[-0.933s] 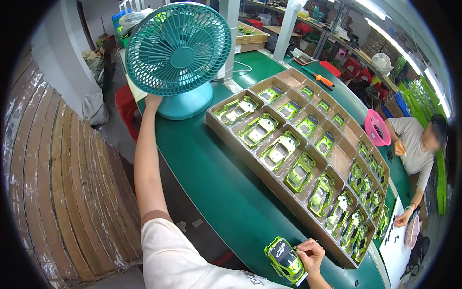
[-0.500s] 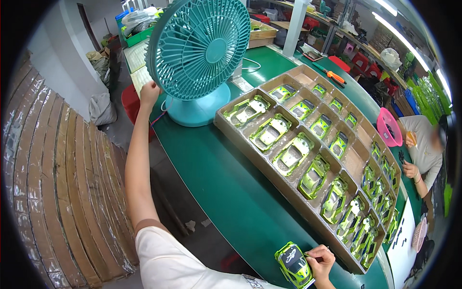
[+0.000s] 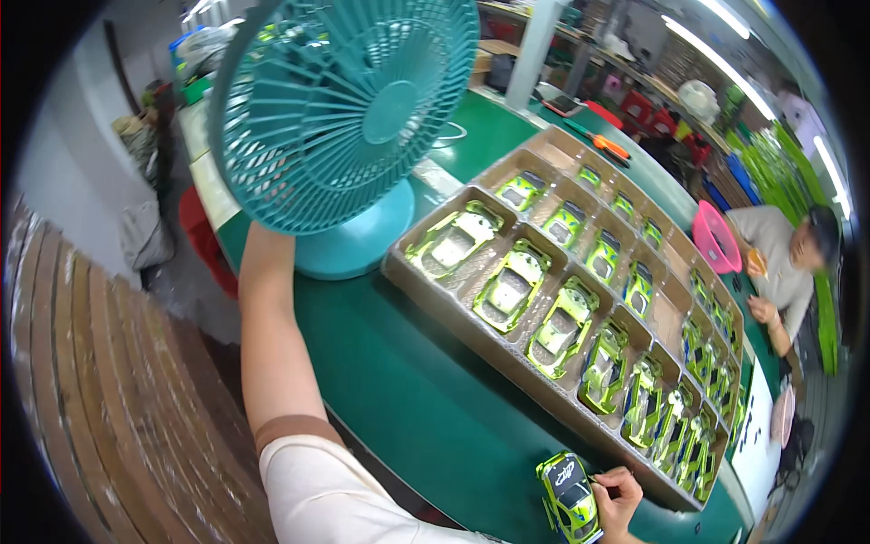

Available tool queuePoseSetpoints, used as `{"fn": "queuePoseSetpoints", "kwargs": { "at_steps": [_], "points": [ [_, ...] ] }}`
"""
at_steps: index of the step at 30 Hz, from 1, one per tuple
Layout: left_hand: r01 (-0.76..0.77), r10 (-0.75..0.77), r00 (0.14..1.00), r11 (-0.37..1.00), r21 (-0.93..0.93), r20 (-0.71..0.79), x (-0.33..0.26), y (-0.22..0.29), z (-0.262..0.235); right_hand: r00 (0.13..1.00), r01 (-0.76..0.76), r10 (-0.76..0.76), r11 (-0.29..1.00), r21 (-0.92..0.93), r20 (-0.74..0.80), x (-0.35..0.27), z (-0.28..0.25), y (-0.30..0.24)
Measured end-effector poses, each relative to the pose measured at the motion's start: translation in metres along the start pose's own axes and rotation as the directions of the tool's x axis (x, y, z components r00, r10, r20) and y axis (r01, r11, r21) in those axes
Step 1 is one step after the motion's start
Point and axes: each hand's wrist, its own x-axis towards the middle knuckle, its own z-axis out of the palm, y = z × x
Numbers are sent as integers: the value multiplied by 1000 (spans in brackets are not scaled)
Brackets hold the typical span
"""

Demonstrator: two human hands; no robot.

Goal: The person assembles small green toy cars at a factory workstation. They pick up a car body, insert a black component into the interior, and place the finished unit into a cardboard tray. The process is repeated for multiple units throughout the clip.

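At the lower right my right hand (image 3: 618,494) is closed, thumb and fingers pinched at the side edge of a lime-green toy car (image 3: 571,494) with a dark top and white marking. The car's top faces up, close over the green table. My left arm reaches forward to a teal desk fan (image 3: 396,113). My left hand (image 3: 269,186) is behind the fan's grille and shows only in part through the bars; its fingers are hidden. Beside the right hand, a brown compartment tray (image 3: 507,340) holds several lime-green toy car bodies (image 3: 512,283).
A green table (image 3: 390,399) runs under everything. Stacked brown cardboard (image 3: 100,390) stands at the left. Orange-handled pliers (image 3: 609,145) lie beyond the tray. At the far right a person (image 3: 779,254) sits by a pink basket (image 3: 716,238). A red stool (image 3: 204,240) stands beside the fan.
My left hand has gone from beside the fan to behind its grille. The view has shifted, so fan and tray sit further left. My right hand stays at the toy car.
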Motion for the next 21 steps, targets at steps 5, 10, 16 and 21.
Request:
{"fn": "queuePoseSetpoints", "kwargs": {
  "at_steps": [5,10,16,21],
  "points": [
    [-1,2,999,1000,9,-54,-5,-8,-7,1000,-23,22,994,-110,-16,3,7,-5],
    [3,-6,997,999,-43,-72,-8,-7,1,993,-115,109,985,-131,-53,0,9,-5],
    [32,-63,988,978,-207,-143,17,-20,-14,998,-70,68,991,-111,-17,5,7,-16],
    [-11,-200,958,692,-721,-207,75,-28,-92,999,-17,18,999,-35,39,10,9,-19]
  ]
}}
